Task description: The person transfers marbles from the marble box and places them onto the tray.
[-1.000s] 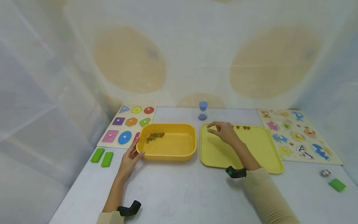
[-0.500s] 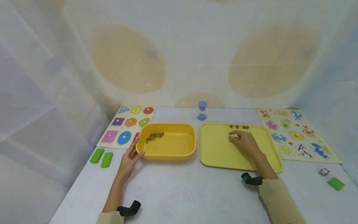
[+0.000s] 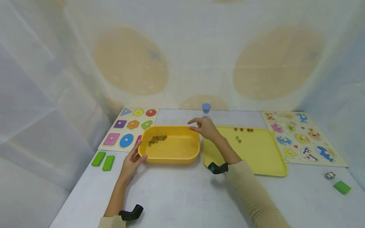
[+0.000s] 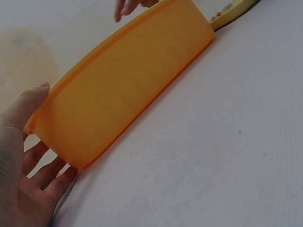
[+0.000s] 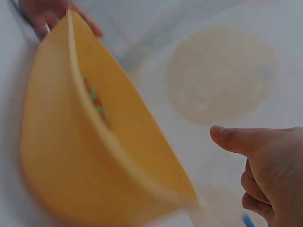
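Observation:
An orange-yellow plastic tub (image 3: 171,160) sits on the table with several green and brown glass marbles (image 3: 155,140) gathered toward its left. My left hand (image 3: 131,164) grips the tub's left end; in the left wrist view its thumb (image 4: 35,97) lies at the rim and the other fingers press the outside wall. Over the tub's right end hovers my right hand (image 3: 206,129), thumb and forefinger spread apart with nothing seen between them. On the pale yellow tray (image 3: 256,161), two green marbles (image 3: 238,139) lie near the middle and several marbles (image 3: 243,129) line the far edge.
A shape puzzle board (image 3: 118,131) lies behind left, two green blocks (image 3: 103,161) before it. An animal puzzle board (image 3: 305,139) is at right, with a small silvery object (image 3: 329,175) and a green block (image 3: 342,187) nearer. A blue sand timer (image 3: 206,107) stands behind.
My right hand went from the tray's left side to its middle, where two green marbles now show, then moved left over the tub. My left hand stayed on the tub.

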A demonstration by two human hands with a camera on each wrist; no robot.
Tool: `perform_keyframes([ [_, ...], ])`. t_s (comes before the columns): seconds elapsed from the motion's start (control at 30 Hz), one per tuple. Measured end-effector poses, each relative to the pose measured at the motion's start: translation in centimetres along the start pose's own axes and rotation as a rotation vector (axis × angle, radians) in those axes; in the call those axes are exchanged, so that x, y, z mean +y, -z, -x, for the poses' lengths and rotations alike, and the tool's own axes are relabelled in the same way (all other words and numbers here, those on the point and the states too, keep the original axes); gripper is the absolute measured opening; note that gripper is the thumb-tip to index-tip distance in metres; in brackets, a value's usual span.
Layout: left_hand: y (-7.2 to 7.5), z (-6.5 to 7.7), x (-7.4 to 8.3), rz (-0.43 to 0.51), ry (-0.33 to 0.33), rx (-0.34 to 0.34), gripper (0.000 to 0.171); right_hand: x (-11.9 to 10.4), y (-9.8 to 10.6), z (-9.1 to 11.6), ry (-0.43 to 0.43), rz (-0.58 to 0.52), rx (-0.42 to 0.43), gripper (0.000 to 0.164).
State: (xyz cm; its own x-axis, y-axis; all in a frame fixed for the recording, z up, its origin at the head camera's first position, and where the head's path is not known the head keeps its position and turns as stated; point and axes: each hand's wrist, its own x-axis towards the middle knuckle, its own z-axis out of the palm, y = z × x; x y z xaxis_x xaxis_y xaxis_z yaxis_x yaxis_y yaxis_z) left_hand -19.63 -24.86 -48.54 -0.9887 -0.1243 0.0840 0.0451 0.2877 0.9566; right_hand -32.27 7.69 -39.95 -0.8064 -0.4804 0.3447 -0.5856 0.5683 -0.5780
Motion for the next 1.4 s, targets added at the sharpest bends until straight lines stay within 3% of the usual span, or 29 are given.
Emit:
perform_keyframes([
  [0.17, 0.1, 0.0, 0.2, -0.010, 0.006, -0.001, 0.063, -3.6, -4.2, -3.7, 0.073, -0.002, -0.073, 0.022],
  [0.3, 0.3, 0.0, 0.3, -0.016, 0.007, 0.000, 0.063, -5.8, -7.7, -5.5, 0.105, -0.006, -0.133, 0.020],
  [0.5, 0.3, -0.1, 0.2, -0.015, 0.001, -0.017, 0.063, -7.0, -12.1, -6.4, 0.048, 0.041, -0.254, 0.020],
  [0.63, 0.1, -0.1, 0.2, -0.015, 0.004, -0.021, 0.064, -7.1, -13.9, -6.4, 0.064, 0.088, -0.303, 0.021],
  [1.17, 0.0, 0.0, 0.6, 0.011, -0.008, -0.034, 0.065, -7.4, -14.6, -5.9, 0.071, 0.172, -0.436, 0.019],
  [1.3, 0.0, 0.3, 0.9, 0.010, 0.003, -0.025, 0.065, -7.6, -13.3, -5.6, 0.083, 0.103, -0.422, 0.018],
  [1.4, 0.0, 0.3, 0.8, 0.007, 0.009, -0.014, 0.064, -7.2, -11.0, -5.0, 0.098, -0.004, -0.357, 0.019],
])
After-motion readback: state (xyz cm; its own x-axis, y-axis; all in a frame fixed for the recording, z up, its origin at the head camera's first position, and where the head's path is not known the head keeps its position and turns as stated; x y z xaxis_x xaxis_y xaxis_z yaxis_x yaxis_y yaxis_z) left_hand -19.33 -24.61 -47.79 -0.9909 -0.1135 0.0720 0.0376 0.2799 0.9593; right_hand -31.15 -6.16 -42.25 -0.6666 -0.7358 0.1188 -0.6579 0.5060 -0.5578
